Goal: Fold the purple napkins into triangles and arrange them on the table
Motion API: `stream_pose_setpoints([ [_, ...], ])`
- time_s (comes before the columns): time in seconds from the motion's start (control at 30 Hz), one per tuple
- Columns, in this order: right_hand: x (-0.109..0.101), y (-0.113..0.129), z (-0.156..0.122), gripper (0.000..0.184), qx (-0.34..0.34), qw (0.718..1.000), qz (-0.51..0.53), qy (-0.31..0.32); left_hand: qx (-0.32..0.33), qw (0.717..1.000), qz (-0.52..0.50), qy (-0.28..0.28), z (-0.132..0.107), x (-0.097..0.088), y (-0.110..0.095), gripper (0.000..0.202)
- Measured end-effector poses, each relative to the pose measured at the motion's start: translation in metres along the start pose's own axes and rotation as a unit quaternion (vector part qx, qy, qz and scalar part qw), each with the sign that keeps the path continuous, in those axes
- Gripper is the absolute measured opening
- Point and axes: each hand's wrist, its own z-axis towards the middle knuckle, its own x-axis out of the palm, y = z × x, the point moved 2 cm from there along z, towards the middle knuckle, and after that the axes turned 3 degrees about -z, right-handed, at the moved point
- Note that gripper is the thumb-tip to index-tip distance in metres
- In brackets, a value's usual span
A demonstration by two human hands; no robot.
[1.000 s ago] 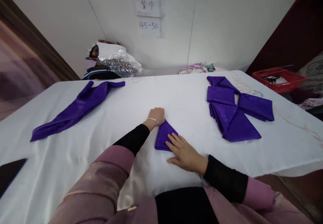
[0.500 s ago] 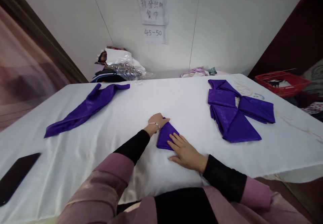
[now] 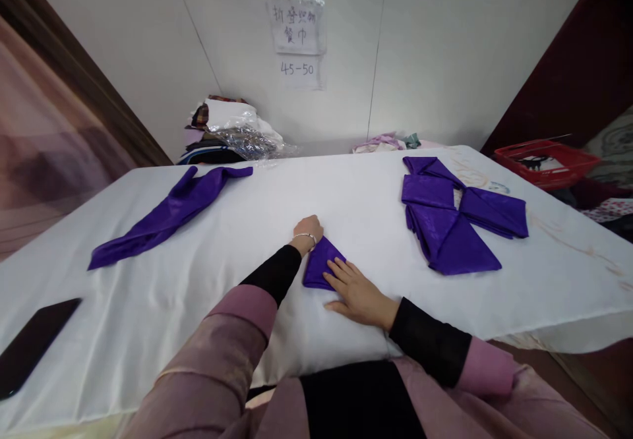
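Observation:
A purple cloth napkin, folded into a small wedge, lies on the white-covered table in front of me. My left hand, with a bracelet at its wrist, is closed at the napkin's far corner. That corner and the fingertips are hidden beneath the hand. My right hand lies flat with fingers spread, pressing on the napkin's right side. To the right rests a group of folded purple napkins, partly overlapping. At the left, a loosely gathered length of purple cloth stretches diagonally across the table.
A black phone-like slab lies near the table's left edge. Behind the far edge are a stack of folded fabrics with clear plastic and some crumpled cloths. A red basket stands beyond the right side. Handwritten paper hangs on the wall.
The left hand has curled from a thumb-out pinch into a fist over the napkin's far corner. The right hand stays flat on the napkin. The view has shifted slightly.

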Motion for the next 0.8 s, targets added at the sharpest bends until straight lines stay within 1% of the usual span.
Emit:
stream_pose_setpoints([
  [0.07,0.0,0.0,0.0,0.073,-0.001,1.0,0.003,0.0,-0.002,1.0,-0.01,0.001,-0.004,-0.008,0.007,0.027],
  [0.17,0.001,-0.001,0.001,0.072,-0.001,1.0,0.009,0.0,-0.009,1.0,-0.016,0.005,-0.019,-0.016,0.021,0.043],
  [0.27,0.001,-0.001,0.001,0.072,0.002,1.0,0.019,-0.002,0.008,1.0,0.008,0.014,-0.039,-0.015,0.028,0.05],
  [0.37,-0.001,0.0,0.002,0.073,0.009,1.0,0.027,-0.005,0.044,0.997,0.048,0.029,-0.052,-0.005,0.026,0.047],
  [0.47,-0.005,0.0,0.002,0.072,0.011,0.999,0.042,-0.012,0.048,0.997,0.039,0.048,-0.053,0.003,0.023,0.04],
  [0.53,-0.007,-0.001,0.003,0.07,0.01,0.998,0.056,-0.026,0.046,0.998,-0.008,0.048,-0.052,0.005,0.02,0.034],
  [0.6,-0.009,-0.002,0.003,0.067,0.003,0.997,0.066,-0.047,0.042,0.993,-0.103,0.049,-0.052,0.006,0.019,0.028],
  [0.63,-0.01,-0.002,0.004,0.065,-0.003,0.996,0.069,-0.058,0.035,0.982,-0.173,0.062,-0.053,0.006,0.019,0.026],
  [0.67,-0.01,-0.003,0.004,0.063,-0.008,0.995,0.07,-0.069,0.023,0.965,-0.25,0.083,-0.055,0.006,0.019,0.025],
  [0.73,-0.011,-0.003,0.004,0.06,-0.015,0.993,0.071,-0.089,-0.01,0.912,-0.387,0.136,-0.059,0.008,0.02,0.024],
  [0.77,-0.011,-0.003,0.005,0.058,-0.018,0.992,0.073,-0.097,-0.023,0.886,-0.436,0.156,-0.061,0.009,0.021,0.024],
  [0.8,-0.011,-0.003,0.005,0.057,-0.02,0.991,0.076,-0.104,-0.03,0.866,-0.469,0.171,-0.062,0.01,0.023,0.023],
])
